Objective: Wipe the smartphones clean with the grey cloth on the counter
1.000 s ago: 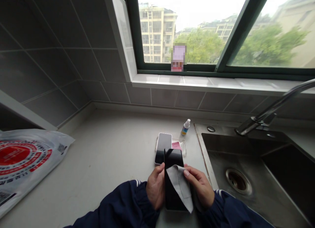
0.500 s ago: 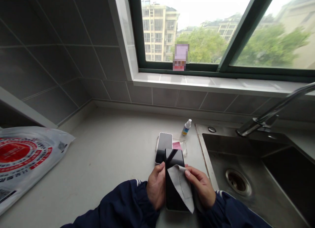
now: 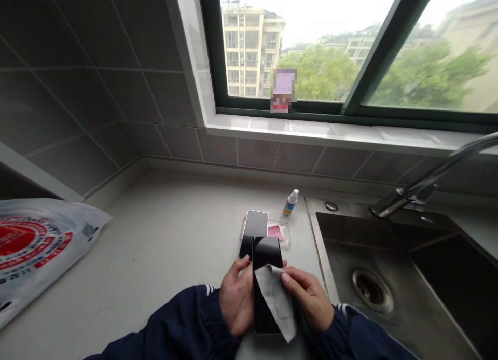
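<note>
A black smartphone [image 3: 268, 250] is held up over the counter, its glossy screen facing me. My left hand [image 3: 237, 296] grips it along the left edge, thumb in front and the other fingers mostly hidden behind. Between the thumb and fingers of my right hand [image 3: 311, 298] is the top corner of a grey cleaning cloth [image 3: 274, 298] with zigzag edges. The cloth hangs over the lower part of the screen. Just beyond lies a second phone [image 3: 254, 230], partly covered by the held one. It rests against a clear phone case [image 3: 287, 238] with a pink piece of paper [image 3: 275, 232].
A small white spray bottle [image 3: 290, 202] stands behind the case. To the right are a steel sink [image 3: 389, 256] and a curved tap [image 3: 412, 189]. A plastic bag [image 3: 50, 246] with red print lies at the left. A tiled wall and window sill [image 3: 311, 129] bound the back.
The view has shifted slightly, so the counter things appear a little further left. Both hands, the phone and the cloth keep nearly the same hold and pose.
</note>
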A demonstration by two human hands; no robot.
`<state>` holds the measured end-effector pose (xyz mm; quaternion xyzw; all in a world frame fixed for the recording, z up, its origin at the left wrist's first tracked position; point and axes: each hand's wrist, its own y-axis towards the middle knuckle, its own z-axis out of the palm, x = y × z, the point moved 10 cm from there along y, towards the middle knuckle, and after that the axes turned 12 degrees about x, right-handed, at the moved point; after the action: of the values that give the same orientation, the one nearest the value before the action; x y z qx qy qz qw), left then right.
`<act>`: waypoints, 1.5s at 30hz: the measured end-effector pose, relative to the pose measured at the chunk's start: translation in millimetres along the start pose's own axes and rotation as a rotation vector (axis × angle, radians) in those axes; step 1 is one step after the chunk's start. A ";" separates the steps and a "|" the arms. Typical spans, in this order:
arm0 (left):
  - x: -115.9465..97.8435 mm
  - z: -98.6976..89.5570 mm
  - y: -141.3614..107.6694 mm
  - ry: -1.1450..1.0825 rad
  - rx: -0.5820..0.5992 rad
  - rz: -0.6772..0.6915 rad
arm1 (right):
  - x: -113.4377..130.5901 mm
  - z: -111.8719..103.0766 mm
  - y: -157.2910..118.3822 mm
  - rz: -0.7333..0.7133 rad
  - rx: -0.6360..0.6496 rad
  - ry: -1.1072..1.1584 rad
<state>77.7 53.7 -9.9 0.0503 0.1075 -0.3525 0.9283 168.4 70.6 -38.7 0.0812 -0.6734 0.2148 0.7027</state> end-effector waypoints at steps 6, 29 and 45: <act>-1.3 7.0 -0.4 -0.024 0.051 -0.001 | 5.3 -2.8 1.1 -0.009 0.055 -0.017; 6.2 -1.6 -1.6 0.077 0.119 -0.072 | 62.3 -100.2 0.4 -0.134 -0.443 -0.302; 0.5 -21.9 0.2 0.018 0.008 0.099 | 60.6 58.0 4.3 -0.354 0.358 -1.385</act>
<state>74.6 57.1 -31.3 0.0624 0.1118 -0.3062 0.9433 113.7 62.7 24.7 0.4190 -0.8944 0.1043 0.1165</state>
